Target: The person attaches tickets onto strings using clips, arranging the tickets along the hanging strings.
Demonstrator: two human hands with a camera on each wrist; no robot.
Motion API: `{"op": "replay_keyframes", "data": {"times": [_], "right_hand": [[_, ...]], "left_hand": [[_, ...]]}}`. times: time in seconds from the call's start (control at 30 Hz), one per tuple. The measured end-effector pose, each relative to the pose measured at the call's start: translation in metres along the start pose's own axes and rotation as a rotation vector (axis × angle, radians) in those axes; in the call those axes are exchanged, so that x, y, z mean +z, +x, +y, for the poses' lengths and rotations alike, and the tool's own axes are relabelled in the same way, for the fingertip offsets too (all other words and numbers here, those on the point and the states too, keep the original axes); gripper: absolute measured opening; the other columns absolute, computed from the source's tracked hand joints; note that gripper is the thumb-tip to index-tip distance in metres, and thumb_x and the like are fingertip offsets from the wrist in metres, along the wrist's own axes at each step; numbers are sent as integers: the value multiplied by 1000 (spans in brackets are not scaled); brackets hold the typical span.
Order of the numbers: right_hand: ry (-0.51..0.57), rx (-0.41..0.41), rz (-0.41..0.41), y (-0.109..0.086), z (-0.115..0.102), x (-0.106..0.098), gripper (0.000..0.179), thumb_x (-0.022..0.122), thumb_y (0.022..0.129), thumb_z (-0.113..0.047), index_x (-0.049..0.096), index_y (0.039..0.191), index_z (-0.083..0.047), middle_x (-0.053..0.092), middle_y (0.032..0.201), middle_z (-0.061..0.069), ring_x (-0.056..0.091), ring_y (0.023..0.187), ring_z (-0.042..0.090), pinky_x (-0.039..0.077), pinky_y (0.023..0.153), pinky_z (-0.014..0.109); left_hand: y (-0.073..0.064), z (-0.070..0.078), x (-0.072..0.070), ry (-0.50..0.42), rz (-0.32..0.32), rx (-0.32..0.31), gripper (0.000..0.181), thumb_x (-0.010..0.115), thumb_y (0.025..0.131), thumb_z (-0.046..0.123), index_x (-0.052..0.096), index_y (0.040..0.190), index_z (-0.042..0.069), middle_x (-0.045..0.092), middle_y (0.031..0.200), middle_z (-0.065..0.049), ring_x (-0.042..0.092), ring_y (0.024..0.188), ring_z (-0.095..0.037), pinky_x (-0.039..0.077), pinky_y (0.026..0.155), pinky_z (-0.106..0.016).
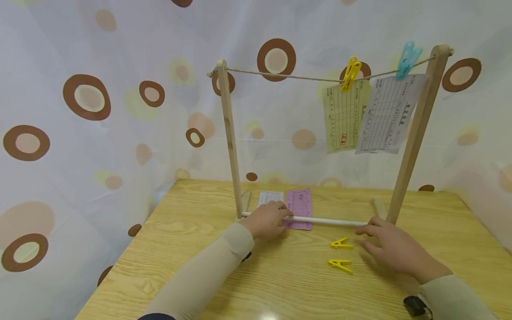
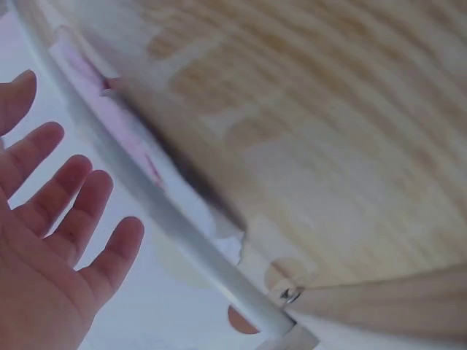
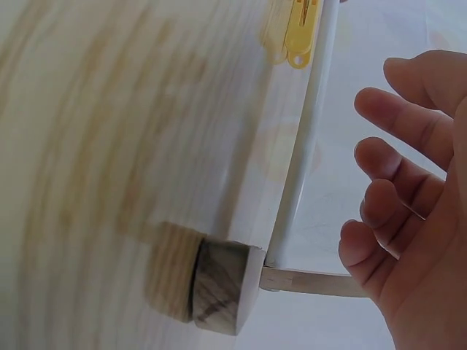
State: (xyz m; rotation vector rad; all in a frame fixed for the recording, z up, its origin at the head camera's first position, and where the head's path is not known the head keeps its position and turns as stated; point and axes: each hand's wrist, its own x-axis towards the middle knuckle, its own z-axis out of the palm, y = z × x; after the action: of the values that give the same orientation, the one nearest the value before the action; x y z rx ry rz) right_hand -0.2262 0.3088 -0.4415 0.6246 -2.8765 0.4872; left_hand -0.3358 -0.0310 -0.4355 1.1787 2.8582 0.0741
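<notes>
My left hand (image 1: 272,220) is over the white rod (image 1: 328,221) at the foot of a wooden frame, its fingers loosely bent and holding nothing. Behind the rod, close to those fingers, lie a white printed slip (image 1: 271,196) and a pink slip (image 1: 300,205). At the rod's other end is my right hand (image 1: 386,244), fingers relaxed, with nothing in them. Two yellow clothespins (image 1: 340,243) lie on the table between the hands, nearer the right one. In the left wrist view the fingers (image 2: 95,197) are spread apart from the rod.
A string (image 1: 288,76) spans the frame's two wooden posts (image 1: 230,138). From its right part hang a yellowish slip (image 1: 344,120) under a yellow clothespin (image 1: 351,74) and a whitish slip (image 1: 390,115) under a blue clothespin (image 1: 408,61). A patterned curtain (image 1: 120,146) stands behind the wooden table (image 1: 160,249).
</notes>
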Motion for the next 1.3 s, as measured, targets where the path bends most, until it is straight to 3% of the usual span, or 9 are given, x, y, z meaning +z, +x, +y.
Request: {"op": "replay_keyframes", "data": {"times": [0.13,0.33,0.57,0.7,0.97,1.3], "right_hand": [[7,2,-10,0,-1,1,23,69,98,-27,73,118,-18,55,100,-9,48,75,2,47,66,32],[29,0,-38,0,-1,5,21,69,98,-29,72,117,-20,59,104,-9,59,85,8,52,71,37],[65,30,-94,2,-5,7,26,69,98,-31,70,122,-21,60,104,-9,60,89,10,52,70,37],[75,44,-121,3,-6,8,28,69,98,-30,69,123,-19,59,103,-8,58,87,9,50,70,37],[59,38,-131,8,-6,9,30,69,98,-28,69,125,-16,58,98,-5,53,79,8,48,68,37],[80,69,-200,12,-2,12,37,71,96,-31,65,130,-16,57,99,-4,53,82,11,48,71,40]], "left_hand": [[-8,1,-3,-33,-2,30,39,61,102,32,63,139,20,58,129,2,55,114,-14,47,96,-32],[-17,2,-1,-28,-77,62,38,54,105,25,61,142,17,60,118,1,53,98,-11,46,85,-24],[-21,5,6,24,-141,67,36,55,106,25,62,140,17,57,128,0,54,115,-13,44,99,-26],[-25,9,7,52,-143,88,34,54,106,25,65,136,16,57,129,0,54,117,-13,43,101,-26],[-40,24,2,11,-159,128,35,66,99,33,70,129,15,57,119,3,53,104,-8,45,93,-24],[-69,46,-4,14,-207,188,26,67,97,36,76,114,18,58,105,8,50,85,-3,45,78,-21]]}}
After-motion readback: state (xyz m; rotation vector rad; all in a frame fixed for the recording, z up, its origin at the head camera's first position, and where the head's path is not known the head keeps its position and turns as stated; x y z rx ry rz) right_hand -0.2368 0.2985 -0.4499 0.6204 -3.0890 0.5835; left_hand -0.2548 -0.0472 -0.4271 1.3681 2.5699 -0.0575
